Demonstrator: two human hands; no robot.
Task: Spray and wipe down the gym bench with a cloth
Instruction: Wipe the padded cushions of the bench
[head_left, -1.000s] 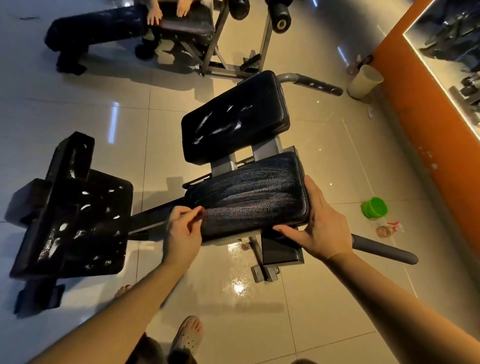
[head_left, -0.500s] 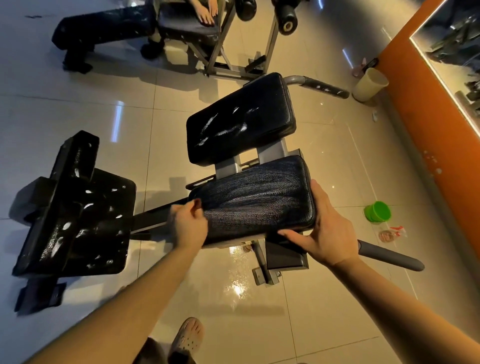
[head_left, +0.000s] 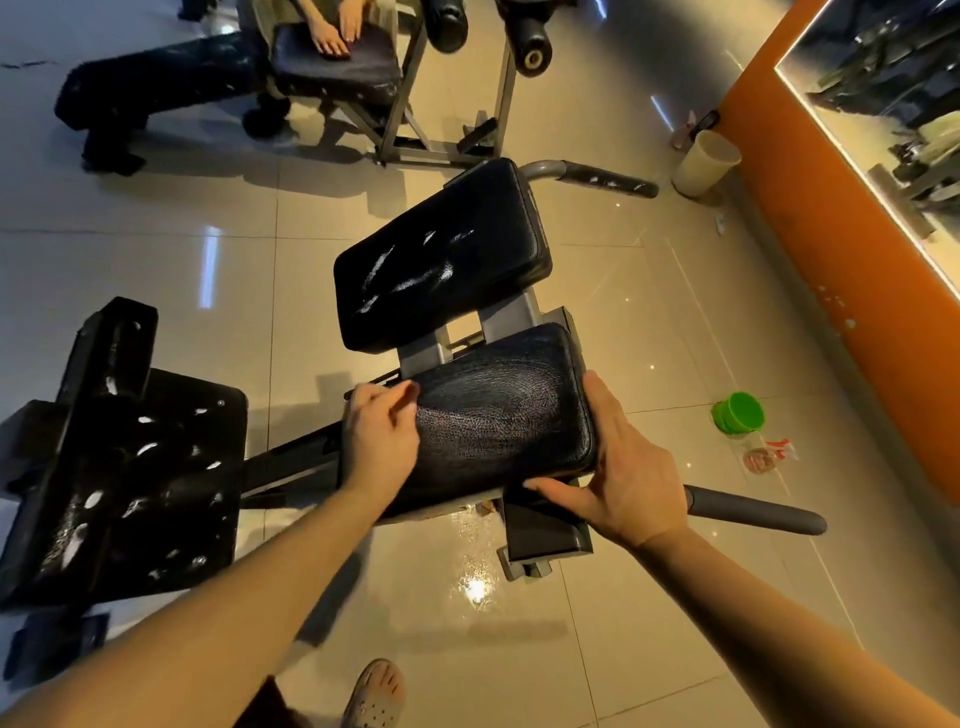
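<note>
Since half a second ago: left hand (head_left: 382, 441) has crept a little up the left end of the near pad (head_left: 498, 415) of the gym bench; forefinger now lifted toward the pad's top corner. Right hand (head_left: 631, 467) unchanged in place.

Left hand: fingers curled, thumb against forefinger. Can't tell whether they pinch a cloth or just the pad's edge; the grip is hidden behind the knuckles.

Right hand: fingers straight and flat against the pad's right end, thumb spread along the near lower edge. Holds nothing.

Far pad (head_left: 441, 260) streaked white, separated from near pad by a gap.

Left: footplate (head_left: 130, 467) near. Right: grey handle (head_left: 753, 512) below the wrist, bare floor (head_left: 649, 312) beyond, green cup (head_left: 737, 413) well apart.
</note>
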